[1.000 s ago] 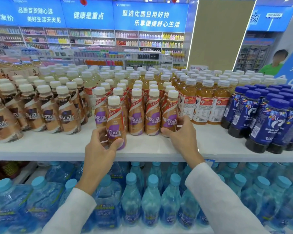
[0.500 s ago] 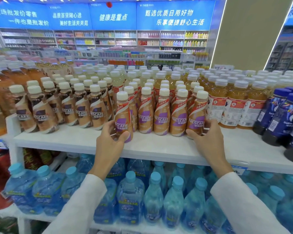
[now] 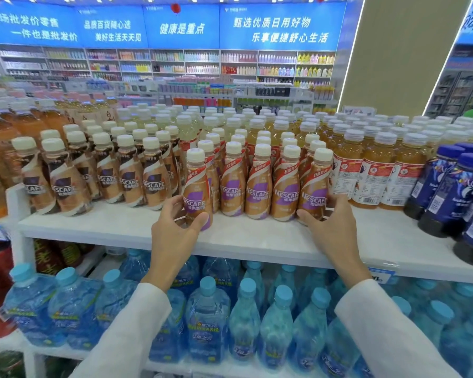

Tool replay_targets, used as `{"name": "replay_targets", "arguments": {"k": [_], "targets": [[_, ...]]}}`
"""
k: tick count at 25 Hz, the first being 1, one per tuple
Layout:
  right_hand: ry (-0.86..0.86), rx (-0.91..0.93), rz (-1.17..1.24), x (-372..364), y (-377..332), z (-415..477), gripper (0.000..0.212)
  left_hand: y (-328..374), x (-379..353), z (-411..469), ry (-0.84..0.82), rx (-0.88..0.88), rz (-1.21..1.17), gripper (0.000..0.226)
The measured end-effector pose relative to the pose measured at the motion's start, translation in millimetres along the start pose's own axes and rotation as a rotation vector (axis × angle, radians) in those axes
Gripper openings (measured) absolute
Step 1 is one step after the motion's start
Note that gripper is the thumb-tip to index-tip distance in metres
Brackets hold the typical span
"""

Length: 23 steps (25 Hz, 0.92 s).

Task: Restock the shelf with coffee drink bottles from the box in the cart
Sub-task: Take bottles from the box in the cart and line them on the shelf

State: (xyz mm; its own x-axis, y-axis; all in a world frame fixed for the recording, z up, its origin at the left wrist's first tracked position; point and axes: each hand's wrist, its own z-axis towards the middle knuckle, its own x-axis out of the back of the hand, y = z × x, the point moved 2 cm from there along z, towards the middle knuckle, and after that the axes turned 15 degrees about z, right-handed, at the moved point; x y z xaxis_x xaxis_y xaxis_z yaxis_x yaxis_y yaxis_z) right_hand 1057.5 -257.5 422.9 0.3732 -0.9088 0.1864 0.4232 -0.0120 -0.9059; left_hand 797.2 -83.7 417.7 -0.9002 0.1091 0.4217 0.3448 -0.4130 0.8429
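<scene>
The left hand (image 3: 175, 236) grips a purple-label Nescafé bottle (image 3: 197, 190) low on its body, just left of the frame's centre, with the thumb wrapped across the front near the base and the fingers curled round its left side; the bottle stands upright at the front of the white shelf (image 3: 257, 237), a little forward of the row beside it; its foot is hidden behind the thumb, so whether it rests on the board or hangs just above it cannot be told. To its right runs a front row of purple-label coffee bottles (image 3: 258, 186), upright and touching one another; the right hand (image 3: 332, 230) holds the end bottle (image 3: 314, 186) of that row, right of centre, thumb on the lower front and fingers curled round its right side. Both wrists rise from the bottom of the frame in white sleeves (image 3: 137, 331). Left of the held bottle stand brown-label Nescafé bottles (image 3: 107, 175); right of the row, amber tea bottles (image 3: 372, 170); at the right edge, dark blue-capped bottles (image 3: 445, 186); on the level below, blue-capped water bottles (image 3: 208, 320).
</scene>
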Motion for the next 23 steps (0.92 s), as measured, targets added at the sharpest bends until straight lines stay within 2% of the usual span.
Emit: {"name": "replay_targets", "arguments": {"k": [5, 8, 11, 17, 21, 23], "targets": [[-0.039, -0.069, -0.056, 6, -9, -8, 0.083, -2, 6, -15, -0.024, 0.005, 0.056, 0.065], [-0.054, -0.008, -0.081, 7, -16, -45, 0.071, -13, 23, -41, 0.052, -0.012, 0.132, 0.056], [-0.139, 0.106, -0.006, -1, -22, -88, 0.054, -32, 43, -76, 0.142, -0.011, 0.164, 0.044], [-0.464, 0.135, 0.116, -57, -32, -199, 0.04, -88, 113, -163, 0.213, 0.226, 0.18, 0.037], [-0.796, 0.028, 0.049, -125, -33, -285, 0.05, -140, 178, -225, 0.263, 0.396, 0.226, 0.04], [-0.901, -0.019, 0.027, -154, -31, -332, 0.054, -169, 210, -261, 0.278, 0.499, 0.289, 0.045]]}}
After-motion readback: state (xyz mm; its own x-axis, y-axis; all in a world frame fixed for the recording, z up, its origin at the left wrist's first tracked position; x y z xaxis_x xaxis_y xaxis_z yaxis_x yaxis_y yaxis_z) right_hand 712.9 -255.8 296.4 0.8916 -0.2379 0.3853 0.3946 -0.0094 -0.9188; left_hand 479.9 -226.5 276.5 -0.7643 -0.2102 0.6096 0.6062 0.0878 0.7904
